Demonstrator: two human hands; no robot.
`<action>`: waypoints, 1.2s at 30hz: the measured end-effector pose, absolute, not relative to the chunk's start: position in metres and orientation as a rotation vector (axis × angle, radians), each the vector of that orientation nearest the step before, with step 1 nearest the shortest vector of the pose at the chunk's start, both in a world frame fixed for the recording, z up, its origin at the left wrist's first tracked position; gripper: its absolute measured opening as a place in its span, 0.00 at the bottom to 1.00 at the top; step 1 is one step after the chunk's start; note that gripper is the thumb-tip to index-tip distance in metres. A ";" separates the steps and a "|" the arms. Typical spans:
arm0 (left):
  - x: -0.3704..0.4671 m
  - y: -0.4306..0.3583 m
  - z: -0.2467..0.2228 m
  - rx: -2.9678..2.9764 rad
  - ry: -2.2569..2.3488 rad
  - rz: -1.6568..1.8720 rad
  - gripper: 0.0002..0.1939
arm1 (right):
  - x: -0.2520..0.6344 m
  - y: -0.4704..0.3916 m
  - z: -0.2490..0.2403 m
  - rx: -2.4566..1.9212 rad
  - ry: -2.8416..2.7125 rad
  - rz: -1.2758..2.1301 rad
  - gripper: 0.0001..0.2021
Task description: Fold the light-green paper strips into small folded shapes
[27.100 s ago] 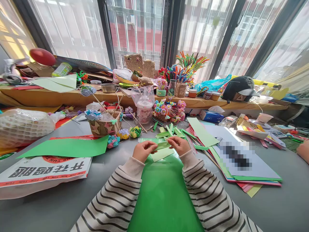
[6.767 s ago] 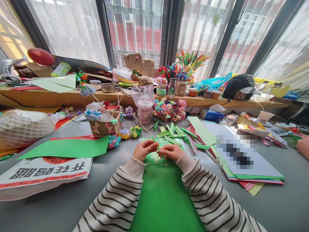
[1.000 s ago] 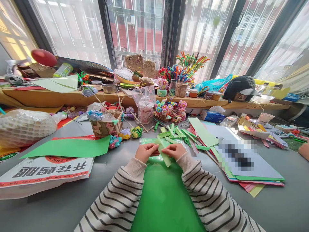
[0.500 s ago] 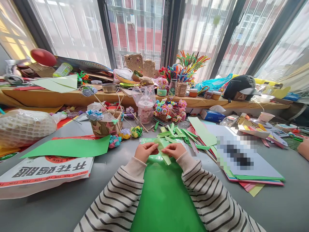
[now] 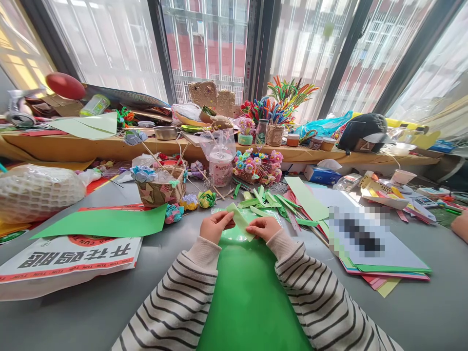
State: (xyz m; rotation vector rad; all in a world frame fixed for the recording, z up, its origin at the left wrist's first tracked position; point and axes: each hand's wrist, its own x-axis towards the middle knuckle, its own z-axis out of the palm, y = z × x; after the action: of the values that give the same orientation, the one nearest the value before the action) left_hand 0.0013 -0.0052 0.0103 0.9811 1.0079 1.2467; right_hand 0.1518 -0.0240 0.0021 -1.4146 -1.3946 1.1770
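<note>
A pale green paper strip is stretched between my two hands, slanting down to the right. My left hand pinches its upper left end. My right hand grips its lower right end between thumb and fingers. Beneath them lies a shiny green sheet that reaches down toward me. Just beyond my right hand is a loose pile of cut green strips. Folded paper flowers sit beyond my left hand.
On the left are a green paper sheet, a printed bag and a net-wrapped bundle. A paper stack lies right. Behind stand a basket and a lidded cup. Another person's hand shows at the right edge.
My left hand has moved slightly left and up from my right hand. The strip between them is now turned more diagonally, with more of its surface showing.
</note>
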 end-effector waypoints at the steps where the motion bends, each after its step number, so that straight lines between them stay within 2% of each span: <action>1: 0.001 -0.005 0.010 0.979 1.015 1.267 0.14 | 0.152 -0.024 0.002 -1.397 -1.382 1.186 0.10; 10: 0.002 -0.008 0.014 1.073 0.996 1.228 0.15 | 0.152 -0.029 0.008 -1.313 -1.427 1.134 0.12; 16: 0.007 -0.014 0.013 1.225 0.886 0.941 0.13 | 0.155 -0.027 0.011 -1.192 -1.365 1.024 0.14; 22: 0.009 -0.016 0.011 1.244 0.904 0.836 0.15 | 0.154 -0.026 0.007 -1.295 -1.413 0.857 0.11; 36: 0.009 -0.017 0.014 1.234 0.915 0.715 0.12 | 0.150 -0.029 0.007 -1.366 -1.393 0.766 0.10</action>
State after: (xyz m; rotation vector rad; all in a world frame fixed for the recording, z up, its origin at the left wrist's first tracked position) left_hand 0.0090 -0.0173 0.0139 1.2335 0.9153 0.7152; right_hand 0.1503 -0.0292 0.0070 -1.3658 -1.3928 0.7664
